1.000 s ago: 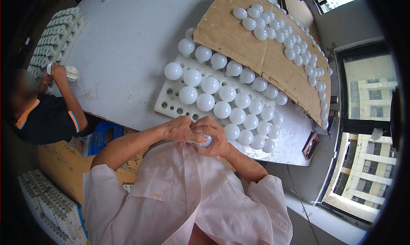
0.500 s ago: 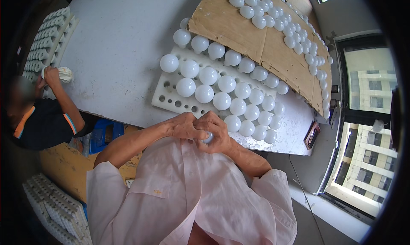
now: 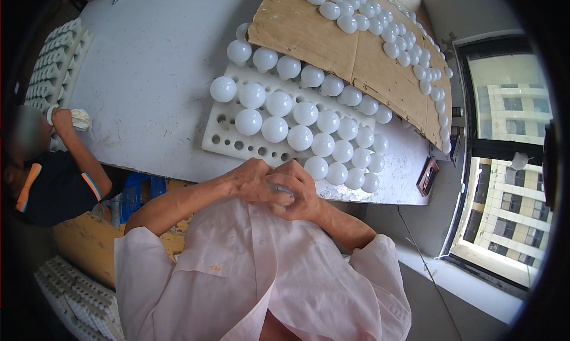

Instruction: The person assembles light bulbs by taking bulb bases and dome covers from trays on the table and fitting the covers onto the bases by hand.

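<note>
Head: L fingers (image 3: 266, 193), R fingers (image 3: 287, 179) curled round part-hidden pale obj (image 3: 279, 188).

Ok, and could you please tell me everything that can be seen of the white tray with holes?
The white tray is a thick, flat slab, foam-like in look, with round holes of larger and smaller sizes. It lies flat on the pale table, slanted to the table's near edge. Rows of round white bulbs stand on it, hiding much of its right part; several holes near its left end hold nothing.
</note>
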Demonstrator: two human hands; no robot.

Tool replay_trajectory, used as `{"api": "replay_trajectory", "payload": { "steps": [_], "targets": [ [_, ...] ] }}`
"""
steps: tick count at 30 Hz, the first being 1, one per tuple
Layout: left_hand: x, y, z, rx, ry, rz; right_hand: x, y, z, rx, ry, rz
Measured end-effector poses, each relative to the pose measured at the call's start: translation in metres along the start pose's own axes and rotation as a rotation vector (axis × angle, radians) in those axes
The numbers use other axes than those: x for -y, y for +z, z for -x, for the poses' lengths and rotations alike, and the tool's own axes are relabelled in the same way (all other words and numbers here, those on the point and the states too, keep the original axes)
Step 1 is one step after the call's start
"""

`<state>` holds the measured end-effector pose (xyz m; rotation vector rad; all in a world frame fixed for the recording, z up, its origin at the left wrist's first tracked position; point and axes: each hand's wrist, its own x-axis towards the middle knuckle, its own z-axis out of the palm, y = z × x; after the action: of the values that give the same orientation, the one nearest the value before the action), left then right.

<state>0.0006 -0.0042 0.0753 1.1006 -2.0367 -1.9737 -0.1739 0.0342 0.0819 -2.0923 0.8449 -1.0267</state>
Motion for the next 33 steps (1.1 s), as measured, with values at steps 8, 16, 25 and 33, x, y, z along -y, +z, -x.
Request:
{"api": "replay_trajectory", "payload": {
  "steps": [8,16,25,33],
  "targets": [
    [0.019,0.001,-0.009,0.000,-0.070,0.091,-0.009,0.009,-0.001,-0.092,0.071,0.033],
    [0.068,0.016,-0.006,-0.364,0.099,-0.111,-0.018,0.023,0.052,-0.083,0.743,-0.012],
    [0.158,-0.018,0.033,-1.192,-0.058,0.286,-0.037,-0.007,0.056,-0.049,0.409,0.672],
    [0.216,-0.018,0.031,-1.206,-0.255,0.052,-0.043,0.005,0.048,-0.034,0.362,0.674]
  ]
}}
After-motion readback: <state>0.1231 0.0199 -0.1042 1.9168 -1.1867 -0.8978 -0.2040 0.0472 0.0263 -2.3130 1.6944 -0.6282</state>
